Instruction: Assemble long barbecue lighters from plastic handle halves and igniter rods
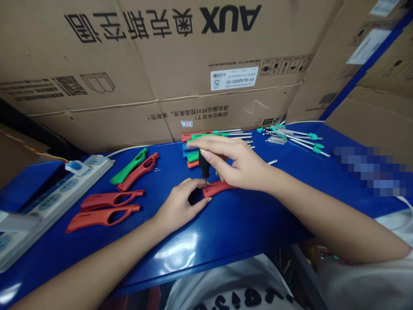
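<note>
A red long-neck lighter point(220, 187) lies flat on the blue table point(226, 228). My left hand point(180, 200) grips its left end between thumb and fingers. My right hand point(240, 162) is closed round a small black-handled screwdriver point(204, 167), held upright with its shaft pointing down. The screwdriver's tip meets the lighter's body near that left end. My right hand hides part of the lighter; a metal tube point(272, 162) shows beyond the wrist. Behind my right hand, several lighters with metal tubes, among them a red one point(189, 137), lie side by side.
To the left lie loose handle shells: a green one point(129, 167), and red and orange ones point(103, 216). A white power strip point(51, 202) runs along the left edge. Metal tubes with green parts point(303, 140) lie back right. A cardboard wall point(180, 82) stands behind.
</note>
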`<state>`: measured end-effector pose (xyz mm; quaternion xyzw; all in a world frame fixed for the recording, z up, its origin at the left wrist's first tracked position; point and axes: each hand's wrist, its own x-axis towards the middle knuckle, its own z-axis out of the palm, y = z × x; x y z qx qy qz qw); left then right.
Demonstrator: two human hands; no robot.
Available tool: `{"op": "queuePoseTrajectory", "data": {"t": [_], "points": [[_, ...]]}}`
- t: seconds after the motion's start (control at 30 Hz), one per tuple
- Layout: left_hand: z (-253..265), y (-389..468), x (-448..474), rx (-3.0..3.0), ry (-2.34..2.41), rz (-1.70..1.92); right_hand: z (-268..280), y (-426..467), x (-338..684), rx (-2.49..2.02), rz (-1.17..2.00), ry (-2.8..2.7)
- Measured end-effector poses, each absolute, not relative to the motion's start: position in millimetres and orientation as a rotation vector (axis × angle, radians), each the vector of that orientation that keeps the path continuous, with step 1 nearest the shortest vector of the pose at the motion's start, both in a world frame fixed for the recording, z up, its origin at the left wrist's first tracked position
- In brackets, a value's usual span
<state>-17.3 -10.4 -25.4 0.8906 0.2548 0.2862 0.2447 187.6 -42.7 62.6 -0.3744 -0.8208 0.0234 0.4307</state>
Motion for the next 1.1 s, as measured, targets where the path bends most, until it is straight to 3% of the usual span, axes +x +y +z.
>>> {"op": "queuePoseTrajectory", "data": {"t": [0.1, 0.33, 0.53, 0.73, 0.8, 0.97, 1.0, 1.1], "points": [[-24.8, -10.9, -16.9, 2.444, 0.699, 0.793, 63.5, -40.0, 188.2, -0.863, 0.146, -2.037], [-27.6, -12.2, -16.2, 2.437, 0.719, 0.804, 60.7, -44.2, 182.3, -1.045, -0.378, -2.077], [-28.2, -13.1, -16.3, 2.442, 0.732, 0.780, 65.2, -45.9, 177.2, -0.984, 0.140, -2.039], [-29.3, -14.0, -16.2, 2.432, 0.748, 0.756, 46.5, -45.0, 177.7, -0.954, -0.311, -1.943], [-29.2, -14.9, -15.2, 2.426, 0.751, 0.760, 45.4, -45.7, 175.8, -0.989, -0.228, -1.915], [-15.8, -20.3, -17.7, 2.445, 0.767, 0.674, 66.6, -45.6, 188.0, -1.097, 0.377, -1.725], [-10.3, -21.7, -19.7, 2.464, 0.789, 0.614, 72.1, -44.9, 198.2, -1.135, 0.343, -1.678], [6.8, -25.7, -26.2, 2.560, 0.885, 0.369, 80.7, -40.7, 246.0, -1.242, -0.160, -1.545]]}}
